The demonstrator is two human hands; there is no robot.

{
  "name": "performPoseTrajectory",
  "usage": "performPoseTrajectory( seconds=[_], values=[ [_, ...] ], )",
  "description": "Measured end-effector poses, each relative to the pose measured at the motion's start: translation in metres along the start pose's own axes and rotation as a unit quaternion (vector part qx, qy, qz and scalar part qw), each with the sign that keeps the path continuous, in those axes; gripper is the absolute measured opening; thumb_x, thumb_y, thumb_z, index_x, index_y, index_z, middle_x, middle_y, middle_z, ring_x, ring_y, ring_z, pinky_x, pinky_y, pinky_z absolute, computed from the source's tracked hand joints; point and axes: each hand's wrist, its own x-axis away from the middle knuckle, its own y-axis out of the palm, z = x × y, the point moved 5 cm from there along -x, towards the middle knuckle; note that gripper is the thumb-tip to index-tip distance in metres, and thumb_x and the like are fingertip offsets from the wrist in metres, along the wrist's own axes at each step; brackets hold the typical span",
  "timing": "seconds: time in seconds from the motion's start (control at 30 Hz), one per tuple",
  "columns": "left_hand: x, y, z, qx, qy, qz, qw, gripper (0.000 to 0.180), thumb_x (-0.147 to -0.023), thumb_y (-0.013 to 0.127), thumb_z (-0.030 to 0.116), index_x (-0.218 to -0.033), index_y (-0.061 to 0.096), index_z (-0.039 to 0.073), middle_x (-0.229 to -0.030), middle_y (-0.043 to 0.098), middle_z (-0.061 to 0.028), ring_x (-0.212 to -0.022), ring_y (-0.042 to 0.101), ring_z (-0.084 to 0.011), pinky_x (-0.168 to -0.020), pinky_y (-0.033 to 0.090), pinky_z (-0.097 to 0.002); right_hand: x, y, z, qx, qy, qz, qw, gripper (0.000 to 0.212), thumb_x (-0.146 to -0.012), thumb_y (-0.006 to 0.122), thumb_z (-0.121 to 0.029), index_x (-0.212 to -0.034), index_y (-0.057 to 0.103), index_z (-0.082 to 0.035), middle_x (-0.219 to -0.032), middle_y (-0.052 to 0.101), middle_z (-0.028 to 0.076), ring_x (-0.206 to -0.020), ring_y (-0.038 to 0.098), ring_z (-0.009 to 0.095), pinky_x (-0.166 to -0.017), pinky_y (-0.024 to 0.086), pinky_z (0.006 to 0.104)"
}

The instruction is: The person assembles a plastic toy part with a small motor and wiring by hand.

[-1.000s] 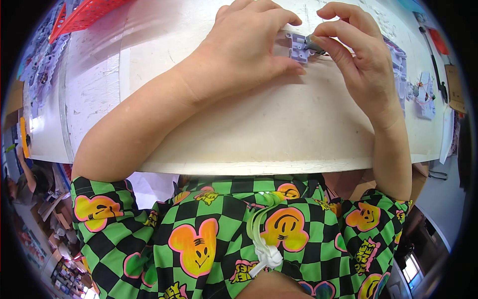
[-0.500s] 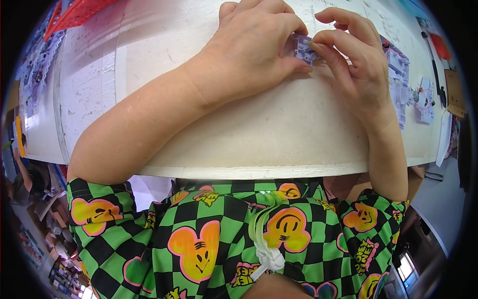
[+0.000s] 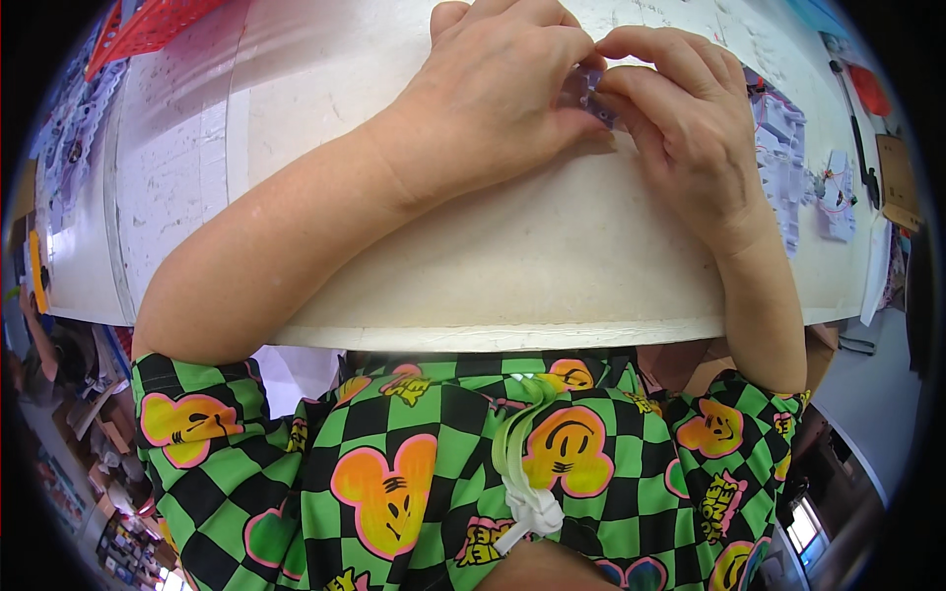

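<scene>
Near the far side of the table, my left hand [image 3: 503,94] grips a small pale-lilac plastic housing [image 3: 597,102] between thumb and fingers. My right hand [image 3: 680,118] reaches over it from the right, thumb and forefinger pinched together at the housing's open face. Whatever sits between those right fingertips is hidden or too small to make out. Most of the housing is covered by both hands.
Several similar plastic housings [image 3: 785,148] with thin wires lie right of my right hand, beside another wired white part [image 3: 838,197]. At the far left are a red plastic basket [image 3: 158,30] and a heap of pale parts [image 3: 84,133]. The white table's front edge [image 3: 512,340] runs before me.
My right hand has moved slightly left, its fingers closing in over the housing and covering more of it. The left hand stays nearly still.
</scene>
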Motion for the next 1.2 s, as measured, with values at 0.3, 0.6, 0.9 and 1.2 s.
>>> performPoseTrajectory(
  seconds=[0.3,0.6,0.9,1.2],
  values=[
    [0.003,0.009,-0.011,-0.057,0.025,0.050,0.997,0.032,-0.074,0.071,0.024,-0.102,0.066,0.008,-0.098,0.062,-0.0054,-0.091,0.054,-0.0208,-0.081,0.038,-0.0353,0.014,-0.003,-0.001,0.012,0.006,-0.044,0.999,0.031,-0.068,0.060,0.003,-0.095,0.068,-0.009,-0.115,0.061,0.004,-0.096,0.057,0.020,-0.084,0.039,0.0341],
    [0.032,0.013,-0.015,-0.021,-0.036,-0.053,0.998,0.040,-0.066,0.077,0.022,-0.103,0.064,0.010,-0.108,0.059,-0.0046,-0.105,0.050,-0.0237,-0.091,0.030,-0.0389,0.031,-0.025,0.046,-0.001,0.092,0.083,0.992,0.034,-0.071,0.060,0.001,-0.101,0.067,-0.012,-0.110,0.064,0.007,-0.091,0.060,0.022,-0.082,0.044,0.0336],
    [0.064,0.007,-0.018,-0.028,-0.070,-0.060,0.995,0.044,-0.074,0.073,0.022,-0.114,0.060,0.011,-0.110,0.059,-0.0046,-0.102,0.051,-0.0206,-0.088,0.028,-0.0373,0.098,0.017,0.173,-0.012,0.335,-0.099,0.937,0.018,-0.084,0.063,-0.016,-0.099,0.067,-0.006,-0.093,0.065,0.006,-0.078,0.059,0.019,-0.071,0.047,0.0304],
    [0.069,-0.010,-0.014,0.012,-0.046,-0.069,0.997,0.037,-0.078,0.069,0.014,-0.113,0.060,0.010,-0.109,0.059,-0.0046,-0.100,0.050,-0.0205,-0.089,0.028,-0.0348,0.049,0.040,0.133,-0.015,0.206,-0.093,0.974,0.018,-0.083,0.063,-0.018,-0.096,0.068,-0.007,-0.092,0.065,0.006,-0.086,0.060,0.025,-0.074,0.047,0.0346]
  ],
)
